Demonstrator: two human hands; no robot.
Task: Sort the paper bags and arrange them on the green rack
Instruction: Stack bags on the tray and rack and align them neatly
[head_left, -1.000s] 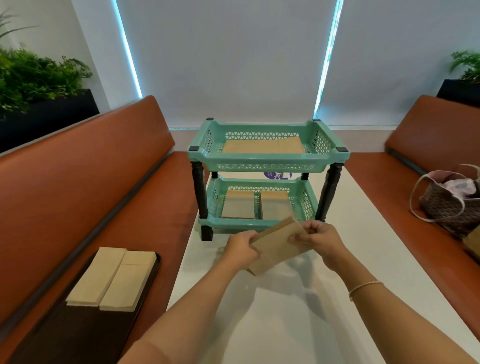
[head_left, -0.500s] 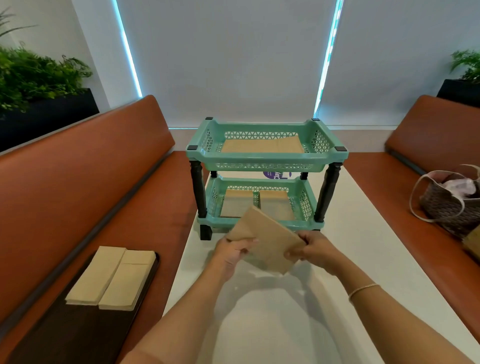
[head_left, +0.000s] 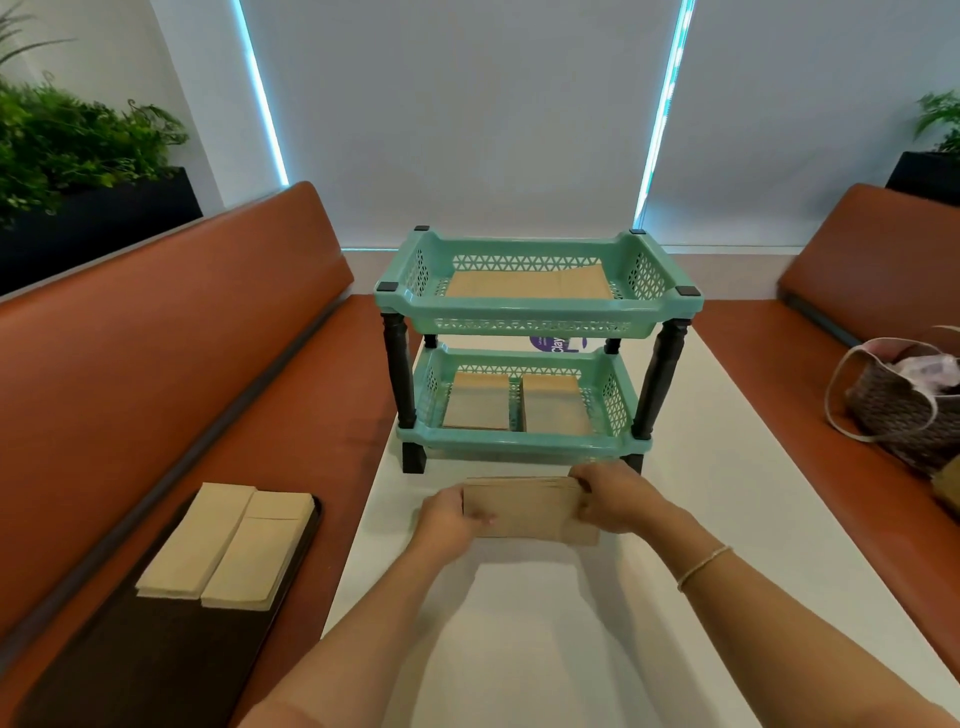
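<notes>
- I find the small stack of flat brown paper bags (head_left: 524, 506) now level and squared to the rack; half a second ago it was tilted corner-up between the hands, and a second ago it slanted the other way. I judge the turning finished.
- The left hand (head_left: 448, 515) grips the stack's left end, thumb on top and fingers curled under it. The right hand (head_left: 615, 499) grips the right end the same way.
- The stack sits low over the white table (head_left: 727, 519), just near of the two-tier green plastic rack (head_left: 537, 312) and apart from it. Whether its underside touches the table I cannot tell.
- The rack's top tier holds a flat layer of brown bags (head_left: 530, 283). The bottom tier holds two short piles side by side, left (head_left: 478, 400) and right (head_left: 553, 402).
- The stack's long side now runs left to right, so I judge it ready for placing; which tier suits it I cannot settle from here.
- Two stacks of paler long paper bags (head_left: 228, 551) lie on a dark tray (head_left: 156, 665) on the orange bench seat (head_left: 291, 467) at near left, so sorting is not done.
- A woven bag (head_left: 904, 410) rests on the right bench, clear of the work.
</notes>
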